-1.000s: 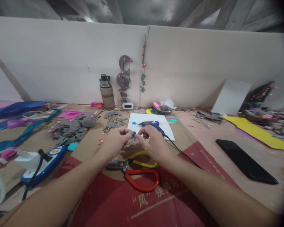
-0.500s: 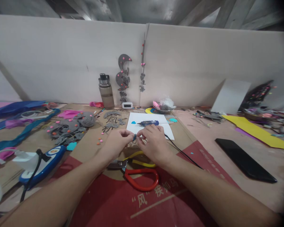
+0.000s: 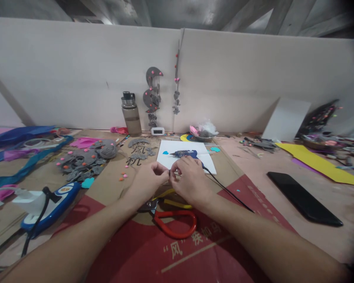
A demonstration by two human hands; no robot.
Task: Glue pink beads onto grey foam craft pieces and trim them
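**White boards [image 3: 76,70] stand behind a messy craft table [image 3: 250,165]**

Brown and red cardboard [image 3: 129,251] covers the table's middle. Above it, the left hand [image 3: 146,181] and the right hand [image 3: 191,182] meet, fingertips close together. Both pinch a small dark piece [image 3: 169,172] between finger and thumb; it is too tiny to name. Just past the hands, a blue glue gun [image 3: 183,153] lies on white paper [image 3: 181,144], near a little blue heart [image 3: 165,153]. The gun's black cord [image 3: 228,191] runs off to the right. Scissors [image 3: 174,214] with one red and one yellow handle lie on the cardboard, closer to the person. A water bottle [image 3: 131,118] stands by the boards.
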